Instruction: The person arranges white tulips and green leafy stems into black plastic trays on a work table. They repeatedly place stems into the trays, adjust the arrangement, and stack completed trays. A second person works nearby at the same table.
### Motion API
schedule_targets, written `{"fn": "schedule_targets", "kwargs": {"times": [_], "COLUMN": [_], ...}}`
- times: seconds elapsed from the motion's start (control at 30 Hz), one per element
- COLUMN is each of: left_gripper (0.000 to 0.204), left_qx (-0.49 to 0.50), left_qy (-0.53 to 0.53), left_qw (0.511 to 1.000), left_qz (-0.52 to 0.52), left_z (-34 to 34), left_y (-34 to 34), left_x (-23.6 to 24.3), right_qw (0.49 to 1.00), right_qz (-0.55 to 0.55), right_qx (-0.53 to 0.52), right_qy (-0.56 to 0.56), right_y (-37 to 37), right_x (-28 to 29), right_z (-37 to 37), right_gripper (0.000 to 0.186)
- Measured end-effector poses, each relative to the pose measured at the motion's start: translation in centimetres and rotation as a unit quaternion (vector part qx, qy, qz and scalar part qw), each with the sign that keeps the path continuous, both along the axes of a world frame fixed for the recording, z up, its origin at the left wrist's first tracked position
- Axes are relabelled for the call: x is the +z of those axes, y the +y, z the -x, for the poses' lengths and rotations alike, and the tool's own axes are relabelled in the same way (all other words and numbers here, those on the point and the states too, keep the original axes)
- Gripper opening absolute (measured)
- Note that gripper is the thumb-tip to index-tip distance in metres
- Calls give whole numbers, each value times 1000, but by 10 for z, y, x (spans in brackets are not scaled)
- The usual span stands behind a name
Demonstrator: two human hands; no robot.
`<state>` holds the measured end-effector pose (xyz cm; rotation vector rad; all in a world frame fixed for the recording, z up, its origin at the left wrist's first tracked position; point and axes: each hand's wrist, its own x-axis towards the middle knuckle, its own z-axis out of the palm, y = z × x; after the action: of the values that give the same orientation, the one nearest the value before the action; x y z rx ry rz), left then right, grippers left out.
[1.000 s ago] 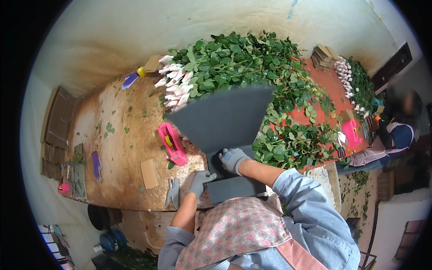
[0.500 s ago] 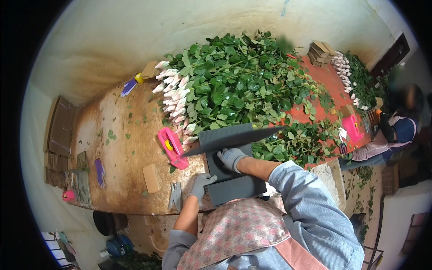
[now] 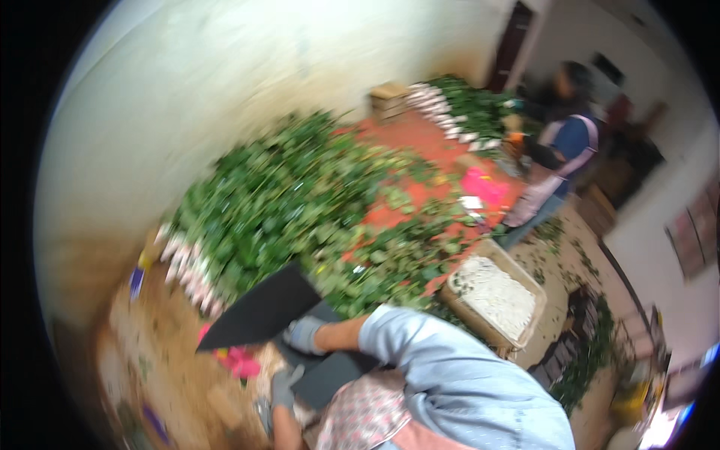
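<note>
Leafy stems point(image 3: 300, 202) cover the worktable point(image 3: 150, 352) — gloved right hand point(image 3: 306, 334) grips a dark sheet point(image 3: 259, 309) just above its fingers; left hand's point(image 3: 282, 388) finger spread unclear.

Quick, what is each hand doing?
Left hand: gloved, grip too blurred to tell.
Right hand: gloved, holding the dark sheet.

A brown cardboard box point(image 3: 389, 100) stands at the far end of the desk point(image 3: 409, 131), against the wall. A shallow tan crate point(image 3: 495, 300) of white pieces sits at the desk's right edge. Right wall: 2 blurred framed pictures point(image 3: 696, 225).
</note>
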<state>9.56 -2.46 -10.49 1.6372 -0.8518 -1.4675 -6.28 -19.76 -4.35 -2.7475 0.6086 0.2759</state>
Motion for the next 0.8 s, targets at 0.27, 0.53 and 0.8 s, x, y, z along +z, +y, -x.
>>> {"fn": "schedule_targets", "kwargs": {"times": [0.27, 0.53, 0.8], "left_gripper": [31, 53, 46], "left_qx": [-65, -274, -383], "left_qy": [-472, -495, -220], "left_qw": [847, 742, 893], "left_qz": [234, 361, -79], "left_z": [14, 3, -32], "left_y": [-52, -139, -225], "left_x": [156, 142, 73], "right_qw": [999, 997, 999], "right_qz": [12, -13, 39], "right_qx": [-22, -60, 23], "right_qy": [-35, -49, 2], "right_y": [-5, -13, -8], "right_x": [-53, -79, -51], "right_z": [-21, -39, -32], "right_gripper": [35, 27, 38]}}
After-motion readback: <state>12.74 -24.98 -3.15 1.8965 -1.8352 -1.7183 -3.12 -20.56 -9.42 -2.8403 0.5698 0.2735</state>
